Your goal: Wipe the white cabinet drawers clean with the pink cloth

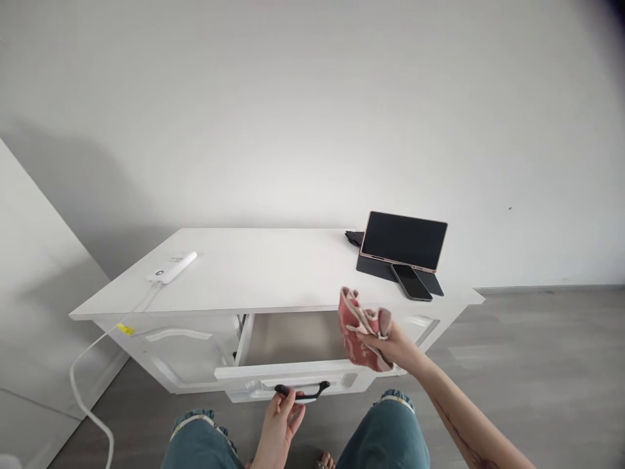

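Note:
My left hand [284,417] has its fingers closed round the black drawer handle [312,393]. The white drawer [229,376] is pulled out from the cabinet, and its visible beige bottom is bare. In my right hand [390,345] is a crumpled red and white cloth [359,339], gripped between thumb and fingers. The cloth hangs over the drawer's right end, hiding that corner.
On the white cabinet top [273,267] a tablet [405,241] leans at the right, with a phone [411,282] before it and a dark folded item [354,238] behind. A white power strip [172,267] lies left, its cable [81,397] dropping over the edge.

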A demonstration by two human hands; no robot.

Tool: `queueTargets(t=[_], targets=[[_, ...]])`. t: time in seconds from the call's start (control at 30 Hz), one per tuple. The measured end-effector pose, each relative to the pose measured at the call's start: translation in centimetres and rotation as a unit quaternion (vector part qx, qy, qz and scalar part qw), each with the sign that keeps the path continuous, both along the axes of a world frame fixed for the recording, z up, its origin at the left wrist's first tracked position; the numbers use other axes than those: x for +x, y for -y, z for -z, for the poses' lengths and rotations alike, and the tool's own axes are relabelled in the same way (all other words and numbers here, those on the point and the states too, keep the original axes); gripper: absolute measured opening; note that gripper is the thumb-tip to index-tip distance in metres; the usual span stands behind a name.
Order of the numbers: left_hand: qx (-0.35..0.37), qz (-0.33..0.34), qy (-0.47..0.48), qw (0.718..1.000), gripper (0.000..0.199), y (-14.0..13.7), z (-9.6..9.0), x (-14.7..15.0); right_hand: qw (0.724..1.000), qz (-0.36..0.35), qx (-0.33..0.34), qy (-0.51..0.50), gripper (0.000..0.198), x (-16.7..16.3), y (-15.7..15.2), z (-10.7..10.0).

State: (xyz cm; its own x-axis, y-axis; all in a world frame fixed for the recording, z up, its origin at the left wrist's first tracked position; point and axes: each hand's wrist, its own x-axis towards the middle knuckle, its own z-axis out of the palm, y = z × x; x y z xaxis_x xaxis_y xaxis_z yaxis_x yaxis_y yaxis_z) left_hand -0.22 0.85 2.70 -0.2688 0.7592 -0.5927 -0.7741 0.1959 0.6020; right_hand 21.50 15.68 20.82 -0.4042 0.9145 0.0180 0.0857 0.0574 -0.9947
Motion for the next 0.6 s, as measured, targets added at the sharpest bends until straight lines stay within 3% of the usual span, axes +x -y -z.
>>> queueTargets(t=[0.1, 0.17, 0.37, 0.5, 0.6], targets=[[-0.002, 0.012, -0.006, 1.0, 0.022, 0.9, 0.6, 0.1, 0.973, -0.083, 0.081, 0.2, 0.017, -1.0, -1.9, 0.4], [-0.014, 0.023, -0.016, 1.0, 0.026, 1.4, 1.1, 0.0, 0.947, -0.128, 0.111, 0.274, 0.011, -1.8, -2.8, 0.6], [-0.023, 0.033, -0.033, 0.999, 0.033, 2.5, 2.6, 0.4, 0.875, -0.21, 0.234, 0.367, 0.031, -6.3, -3.2, 0.7], [-0.032, 0.002, -0.044, 0.999, 0.033, 3.1, 4.0, 1.1, 0.801, -0.303, 0.318, 0.407, 0.048, -10.8, -1.3, 4.0], [-0.049, -0.008, -0.036, 0.998, 0.032, 3.5, 5.1, 1.2, 0.768, -0.455, 0.271, 0.362, 0.049, -13.9, 0.3, 8.2]])
